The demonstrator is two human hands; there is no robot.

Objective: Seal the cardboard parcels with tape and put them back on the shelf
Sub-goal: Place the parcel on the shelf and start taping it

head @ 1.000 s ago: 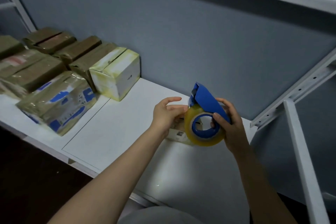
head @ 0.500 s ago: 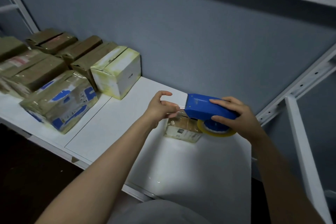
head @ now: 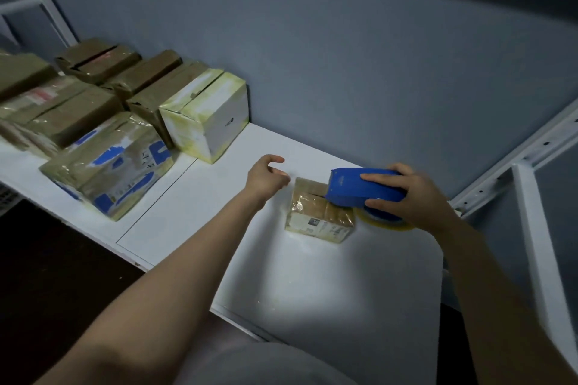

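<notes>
Head view shows us a small brown cardboard parcel wrapped in glossy clear film [head: 317, 212] lying flat on the white shelf board [head: 281, 284]. It is near the board's right end, well apart from the cluster of larger taped cardboard boxes [head: 93, 122] set to the left against the grey wall [head: 344, 56]. We read that gap as working room: the small parcel sits alone where both hands can reach it.

The right hand [head: 416, 197] grips a blue plastic tape dispenser [head: 356, 187] from above, fingers over the top and thumb on the near side. The yellowish roll of clear tape [head: 386, 223] shows below the hand, just beside the parcel's right edge. The dispenser's toothed front end lies over the parcel's top, roughly above the flap seam, which we judge is where the strip belongs. We cannot tell whether it touches the cardboard.

The left hand [head: 266, 178] hovers just left of the parcel without touching it, fingers loosely curled, thumb and forefinger a little apart. It is placed as if to draw the tape end across the box, but a clear strip would hardly show here, so we cannot tell whether it pinches anything.

We judge the sealing of this parcel is only starting: the strip has to be laid flat and cut, then the parcel goes beside the others.
</notes>
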